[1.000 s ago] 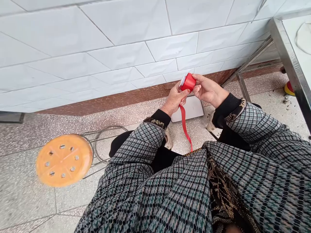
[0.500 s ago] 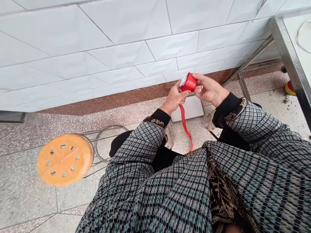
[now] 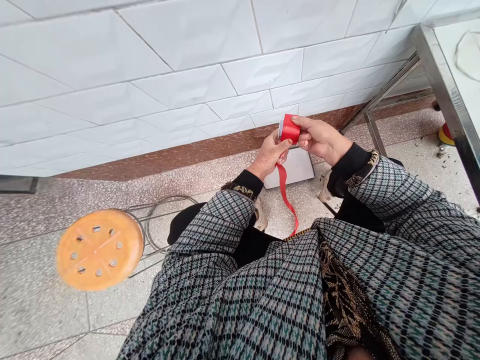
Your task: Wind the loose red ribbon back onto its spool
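Note:
A roll of red ribbon (image 3: 290, 129) on a white spool is held up in front of me, close to the tiled wall. My left hand (image 3: 270, 152) grips it from the left and below, thumb pressed on the red winding. On its right side, my right hand (image 3: 318, 137) pinches the roll between thumb and curled fingers. From under my left hand a loose ribbon tail (image 3: 284, 190) hangs down in a curve towards my lap. Beneath the hands, a flat white box (image 3: 296, 167) lies on the floor, partly covered by them.
At left stands a stool with a round orange seat (image 3: 99, 250) and thin metal legs. A steel-framed table (image 3: 442, 75) reaches in from the right. White wall tiles (image 3: 187, 60) rise ahead. A red and yellow object (image 3: 445, 135) sits on the floor under the table.
The ribbon roll has turned slightly in my hands, so the white spool end shows less. My right thumb has shifted a little on it. The tail hangs much as before.

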A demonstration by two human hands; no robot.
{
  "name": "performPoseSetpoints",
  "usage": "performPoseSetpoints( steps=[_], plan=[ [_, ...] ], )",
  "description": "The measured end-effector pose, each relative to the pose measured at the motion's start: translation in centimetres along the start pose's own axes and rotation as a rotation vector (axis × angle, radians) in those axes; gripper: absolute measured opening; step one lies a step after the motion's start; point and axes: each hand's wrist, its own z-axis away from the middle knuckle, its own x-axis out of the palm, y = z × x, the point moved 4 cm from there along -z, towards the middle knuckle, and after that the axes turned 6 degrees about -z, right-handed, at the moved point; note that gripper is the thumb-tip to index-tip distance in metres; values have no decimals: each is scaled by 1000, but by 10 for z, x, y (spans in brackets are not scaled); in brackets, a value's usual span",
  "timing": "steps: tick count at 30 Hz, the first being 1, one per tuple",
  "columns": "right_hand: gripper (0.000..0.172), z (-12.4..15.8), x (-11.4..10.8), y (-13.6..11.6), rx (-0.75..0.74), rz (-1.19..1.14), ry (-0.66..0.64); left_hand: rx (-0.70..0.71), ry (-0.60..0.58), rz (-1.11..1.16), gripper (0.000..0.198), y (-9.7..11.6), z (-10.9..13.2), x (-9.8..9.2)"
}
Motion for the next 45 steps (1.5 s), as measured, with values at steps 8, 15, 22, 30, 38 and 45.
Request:
performPoseSetpoints(
  steps=[8, 15, 22, 30, 38, 45],
  plan=[
    [22, 2, 1, -2, -24, 109, -18, 10, 51, 31, 65, -3, -1, 1],
    [30, 3, 1, -2, -116, 135, 72, 5, 66, 54, 65, -4, 2, 6],
    [19, -3, -2, -4, 51, -5, 46, 49, 28, -13, 75, -3, -3, 1],
    [19, -1, -2, -1, 74, -23, 35, 28, 71, 3, 76, -7, -3, -2],
    [23, 3, 0, 5, -24, 101, -8, 22, 147, 17, 72, -12, -2, -3],
    [16, -1, -3, -5, 125, -10, 15, 39, 137, -24, 86, -9, -2, -6]
  ],
)
